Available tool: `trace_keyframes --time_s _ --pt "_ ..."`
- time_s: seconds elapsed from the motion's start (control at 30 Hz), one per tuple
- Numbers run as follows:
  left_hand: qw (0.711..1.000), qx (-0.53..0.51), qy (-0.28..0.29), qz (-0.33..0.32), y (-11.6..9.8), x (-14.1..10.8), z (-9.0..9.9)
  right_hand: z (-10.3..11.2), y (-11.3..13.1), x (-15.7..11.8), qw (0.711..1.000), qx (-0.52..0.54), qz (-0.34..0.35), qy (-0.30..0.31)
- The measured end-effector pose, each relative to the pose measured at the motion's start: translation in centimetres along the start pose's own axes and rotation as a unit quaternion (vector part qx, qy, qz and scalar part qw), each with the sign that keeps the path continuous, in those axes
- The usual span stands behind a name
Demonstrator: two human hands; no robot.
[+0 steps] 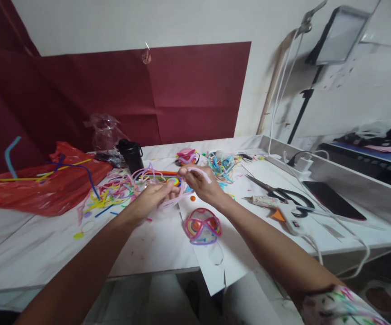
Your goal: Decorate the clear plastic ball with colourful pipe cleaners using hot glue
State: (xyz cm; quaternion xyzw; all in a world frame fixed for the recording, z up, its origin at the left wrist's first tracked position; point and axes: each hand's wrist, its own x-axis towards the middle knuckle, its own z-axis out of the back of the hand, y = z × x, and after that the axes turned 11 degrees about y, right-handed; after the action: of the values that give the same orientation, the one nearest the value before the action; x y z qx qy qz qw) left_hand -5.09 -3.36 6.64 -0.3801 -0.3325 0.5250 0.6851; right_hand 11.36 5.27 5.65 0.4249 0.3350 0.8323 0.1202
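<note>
Above the middle of the table, my left hand is closed, pinching a round coil of rainbow-coloured pipe cleaner. My right hand meets it on the right, its fingers closed on a pale pink pipe cleaner that curls over the knuckles. More pale pink strands hang loosely below and between the hands. Nearer to me lies a pink and purple mask-shaped piece with rainbow rings and orange centres. A small orange disc sits on the table just behind it.
Loose coloured pipe cleaners spread leftward beside a red plastic bag and a black cup. A second mask-shaped piece lies at the back, near blue strands. To the right are scissors, a glue gun and a phone.
</note>
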Motion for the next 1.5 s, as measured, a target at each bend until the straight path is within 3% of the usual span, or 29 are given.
trace_keyframes --time_s 0.1,0.2,0.3,0.4,0.57,0.7,0.8,0.9,1.0,1.17,1.27,1.37,1.43,1.5 --pt "0.999 -0.045 0.013 0.013 -0.3 0.2 -0.7 -0.8 0.5 0.7 0.997 -0.074 0.016 0.018" --pt "0.996 -0.046 -0.076 -0.014 0.5 0.3 -0.5 -1.4 0.6 0.7 0.989 -0.148 0.0 0.025" --pt "0.984 -0.056 -0.169 -0.021 1.5 0.4 0.0 -2.0 0.1 0.2 0.973 -0.205 0.006 0.105" --pt "0.973 -0.105 -0.206 0.009 2.0 0.4 0.1 -2.9 -0.6 -0.2 0.96 -0.213 0.043 0.177" --pt "0.956 -0.142 -0.255 0.014 3.0 0.6 0.1 -4.1 -0.2 -1.2 0.958 -0.194 0.097 0.187" --pt "0.923 -0.181 -0.339 0.013 5.3 0.4 2.5 -3.6 0.6 -2.1 0.96 -0.191 0.11 0.173" --pt "0.908 -0.204 -0.366 0.012 6.7 -0.3 4.7 -2.5 -0.1 -1.9 0.962 -0.201 0.065 0.174" --pt "0.888 -0.208 -0.41 0.004 7.3 -0.6 6.1 -1.8 -1.3 -1.0 0.947 -0.239 0.037 0.213" --pt "0.863 -0.201 -0.464 0.001 7.8 0.1 6.6 -2.5 -1.1 -0.5 0.926 -0.265 0.095 0.254" --pt "0.819 -0.188 -0.542 0.018 9.6 0.8 8.1 -4.3 2.8 -1.7 0.898 -0.261 0.191 0.298" --pt "0.801 -0.169 -0.573 0.024 9.9 -0.5 9.7 -3.8 3.6 -1.9 0.881 -0.279 0.136 0.357" --pt "0.792 -0.127 -0.597 0.008 8.7 -2.4 11.4 -3.2 2.2 -0.5 0.841 -0.347 0.031 0.414" --pt "0.794 -0.086 -0.602 -0.004 7.5 -3.3 12.0 -3.5 0.9 1.0 0.832 -0.373 -0.004 0.412" --pt "0.812 -0.041 -0.582 -0.011 6.1 -3.7 12.1 -4.2 -0.1 2.8 0.843 -0.367 -0.012 0.393"
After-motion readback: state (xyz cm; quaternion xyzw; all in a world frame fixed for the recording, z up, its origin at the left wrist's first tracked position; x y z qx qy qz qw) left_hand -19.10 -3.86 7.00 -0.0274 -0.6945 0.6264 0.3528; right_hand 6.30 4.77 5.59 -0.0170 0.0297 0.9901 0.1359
